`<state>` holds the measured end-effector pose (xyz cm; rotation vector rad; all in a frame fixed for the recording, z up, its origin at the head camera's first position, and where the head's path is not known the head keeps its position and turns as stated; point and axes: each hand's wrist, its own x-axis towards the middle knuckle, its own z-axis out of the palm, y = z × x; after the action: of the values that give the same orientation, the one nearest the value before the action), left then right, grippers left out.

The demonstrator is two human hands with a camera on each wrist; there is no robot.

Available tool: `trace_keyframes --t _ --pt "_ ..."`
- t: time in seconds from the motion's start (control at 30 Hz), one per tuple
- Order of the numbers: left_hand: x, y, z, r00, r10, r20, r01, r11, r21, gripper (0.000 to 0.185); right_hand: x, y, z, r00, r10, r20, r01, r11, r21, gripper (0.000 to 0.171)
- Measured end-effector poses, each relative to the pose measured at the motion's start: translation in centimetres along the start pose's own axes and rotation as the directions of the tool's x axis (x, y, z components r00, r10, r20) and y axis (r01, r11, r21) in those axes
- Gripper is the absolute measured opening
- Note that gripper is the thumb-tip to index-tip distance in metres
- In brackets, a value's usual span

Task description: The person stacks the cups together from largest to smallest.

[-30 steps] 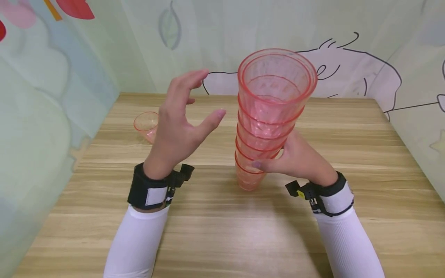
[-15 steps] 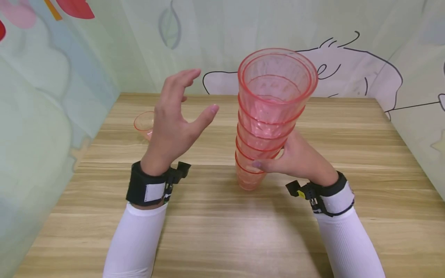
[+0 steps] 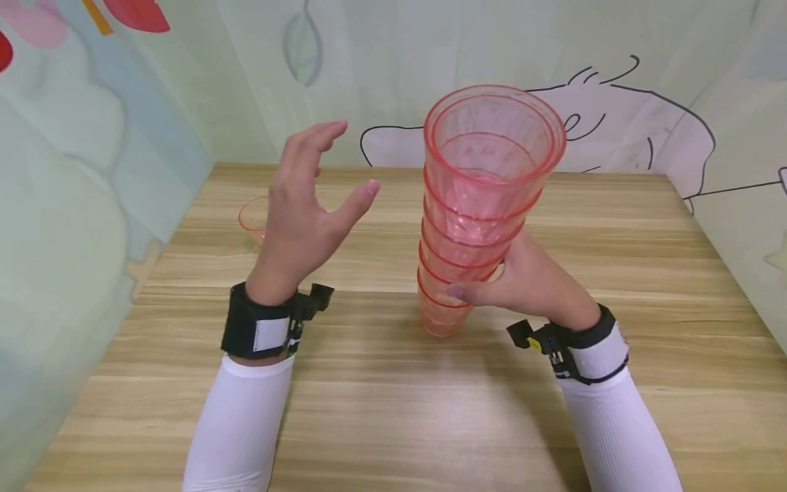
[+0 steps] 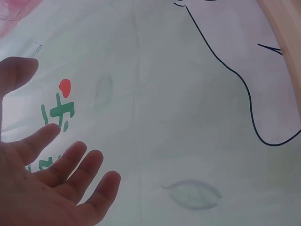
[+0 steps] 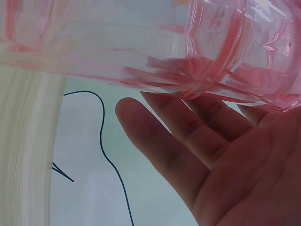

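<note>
A tall stack of clear pink plastic cups (image 3: 476,205) with red rims stands upright, its lower end apparently on the wooden table. My right hand (image 3: 529,283) holds it low down, thumb across the near side and the other fingers behind. In the right wrist view, the fingers of the right hand (image 5: 202,146) lie along the cups (image 5: 141,52), the index finger fairly straight. My left hand (image 3: 304,215) hovers left of the stack, thumb and fingers spread, holding nothing. Behind it a single pink cup (image 3: 251,215) is partly hidden.
The wooden table (image 3: 393,410) meets a wall covering with cartoon drawings (image 3: 381,61) at the back. Printed panels also rise at the left and right. Both wrists wear black straps (image 3: 258,324) with small camera mounts.
My left hand has drifted left, away from the stack, and now covers more of the single cup. The right hand and the stack have stayed put.
</note>
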<state>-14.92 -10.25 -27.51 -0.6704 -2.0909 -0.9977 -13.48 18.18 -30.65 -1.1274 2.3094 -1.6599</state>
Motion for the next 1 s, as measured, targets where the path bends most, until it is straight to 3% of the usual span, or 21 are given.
trace_keyframes --t 0.53,0.83,1.0 --pt "-0.2 -1.3 -0.2 0.997 -0.079 -0.012 0.079 0.997 0.006 0.062 -0.1 -0.1 0.0 1.0 0.0 -0.005 0.0 1.0 0.003 0.072" --pt "-0.1 -1.8 -0.4 0.984 -0.173 0.036 0.172 0.985 0.028 0.062 -0.1 -1.8 0.1 1.0 0.013 -0.007 -0.013 1.0 0.003 0.071" --pt "-0.3 -2.4 -0.5 0.978 -0.203 0.04 0.201 0.978 0.052 0.062 -0.1 -0.5 0.0 1.0 0.008 -0.005 -0.008 1.0 0.006 0.074"
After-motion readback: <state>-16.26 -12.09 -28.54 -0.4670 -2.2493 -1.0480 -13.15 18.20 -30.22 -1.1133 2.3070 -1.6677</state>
